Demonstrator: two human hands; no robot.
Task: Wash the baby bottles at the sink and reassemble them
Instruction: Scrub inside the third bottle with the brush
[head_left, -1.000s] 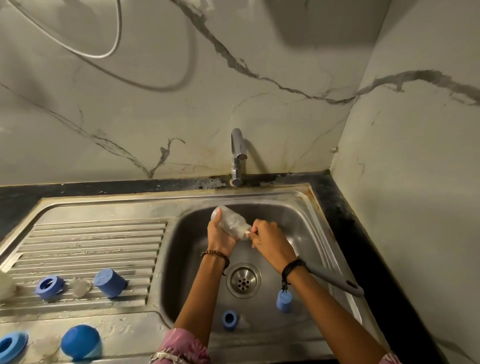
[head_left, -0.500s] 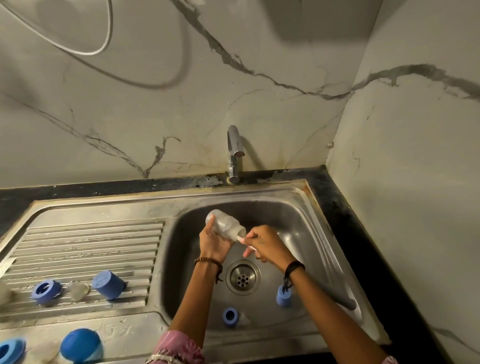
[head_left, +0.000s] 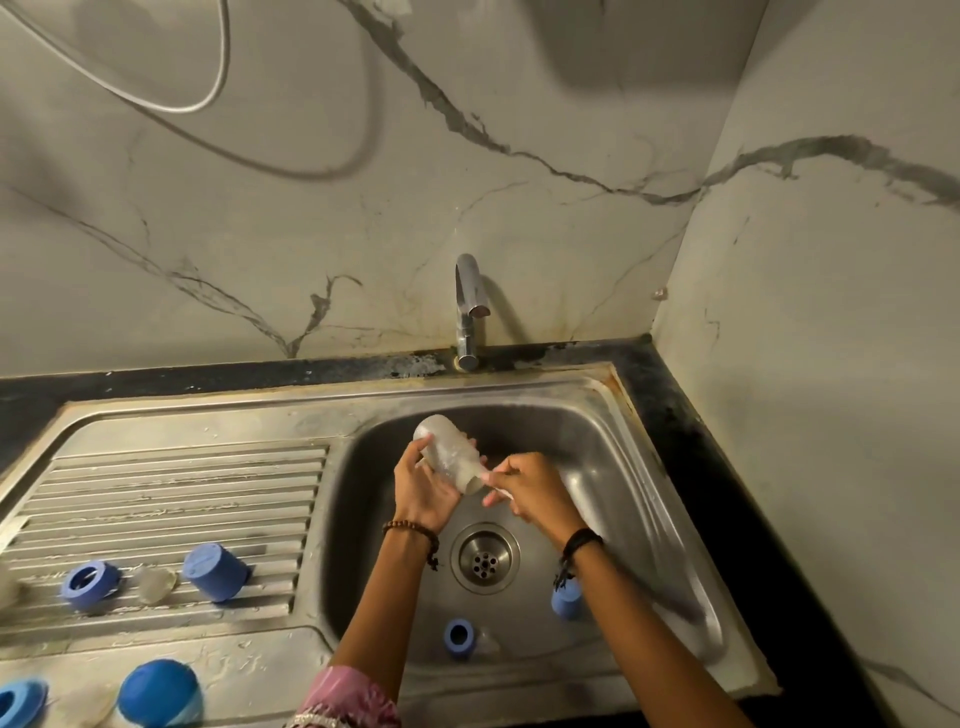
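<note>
Over the steel sink basin (head_left: 519, 395) my left hand (head_left: 421, 491) grips a clear, wet baby bottle (head_left: 447, 452), tilted with its base up and to the left and its mouth toward my right hand. My right hand (head_left: 535, 493) grips a grey bottle brush at the bottle's mouth. The brush handle (head_left: 649, 571) runs down to the right and is blurred. The brush head is hidden. A blue ring (head_left: 458, 638) and a blue cap (head_left: 565, 600) lie on the basin floor.
The tap (head_left: 470, 306) stands behind the basin, with no water seen running. On the drainboard lie a blue ring (head_left: 89, 584), a clear nipple (head_left: 154, 583) and a blue cap (head_left: 215, 571). A blue dome cap (head_left: 158, 699) and another ring (head_left: 21, 701) sit at the front left. The drain (head_left: 484, 558) is uncovered.
Both hands stay over the basin with the same grips. The brush handle has shifted and now shows motion blur. The view has dipped slightly.
</note>
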